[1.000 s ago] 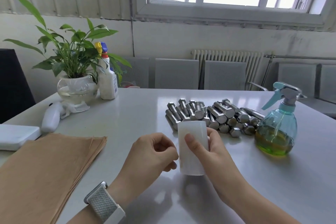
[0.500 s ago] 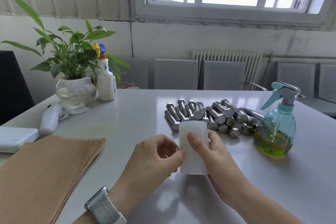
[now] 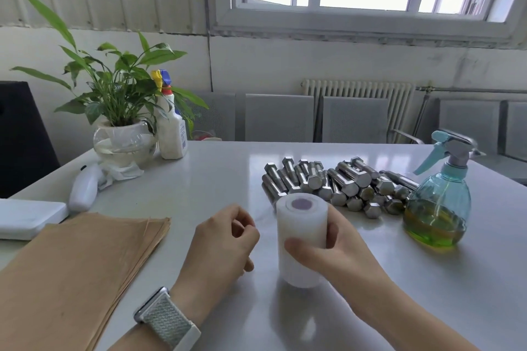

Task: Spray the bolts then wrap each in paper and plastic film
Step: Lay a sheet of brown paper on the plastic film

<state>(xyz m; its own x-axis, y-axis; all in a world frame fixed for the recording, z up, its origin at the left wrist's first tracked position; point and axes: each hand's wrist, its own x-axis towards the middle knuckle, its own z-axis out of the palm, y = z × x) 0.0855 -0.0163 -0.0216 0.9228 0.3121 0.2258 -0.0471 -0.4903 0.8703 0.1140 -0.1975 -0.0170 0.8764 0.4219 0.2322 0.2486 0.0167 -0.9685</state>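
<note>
A white roll of plastic film (image 3: 301,225) stands upright on the white table (image 3: 199,179) in front of me; its top shows a dark core. My right hand (image 3: 333,259) grips the roll from the right, thumb across its front. My left hand (image 3: 222,242) hovers just left of the roll with curled fingers, thumb against fingertips, and I see nothing in it. Several steel hex bolts (image 3: 336,182) lie piled behind the roll. A teal spray bottle (image 3: 439,208) with green-yellow liquid stands to the right of the bolts. A stack of brown paper sheets (image 3: 71,265) lies at the near left.
A potted plant (image 3: 122,100) in a glass bowl and a white spray bottle (image 3: 171,128) stand at the far left. A white handheld object (image 3: 84,191) and a flat white box (image 3: 25,216) lie by the left edge. Grey chairs (image 3: 279,117) line the far side.
My left hand, which touched the roll half a second ago, has drawn back to the left. My right hand's thumb has slid lower on the roll, and the roll's top face now shows.
</note>
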